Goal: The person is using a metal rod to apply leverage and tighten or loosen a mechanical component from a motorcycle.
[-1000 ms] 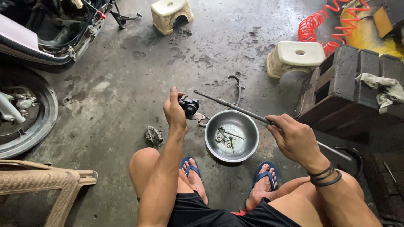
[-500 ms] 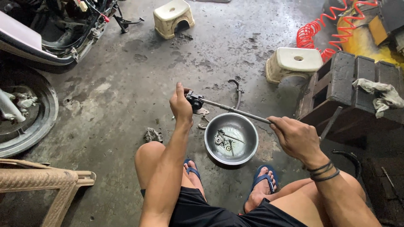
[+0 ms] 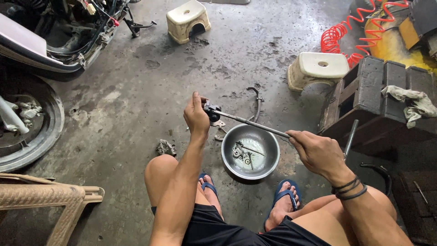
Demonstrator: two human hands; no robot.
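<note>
Center frame: left hand (image 3: 196, 117) is gripping a small black fitting (image 3: 211, 110) at one end of a long metal rod (image 3: 250, 124); right hand (image 3: 318, 152) is closing around the rod's other end. Rod is spanning above a steel bowl (image 3: 251, 153) of small parts on the concrete floor (image 3: 136, 91). Blue sandals (image 3: 282, 193) showing below; pale stool (image 3: 317, 67) at upper right.

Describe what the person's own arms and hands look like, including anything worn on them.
Both arms are bare, with no sleeves and no gloves. The left hand wears nothing, and its wrist is bare. The right hand is also ungloved; its wrist carries a few thin dark bands stacked together. No rings or watch show.
</note>
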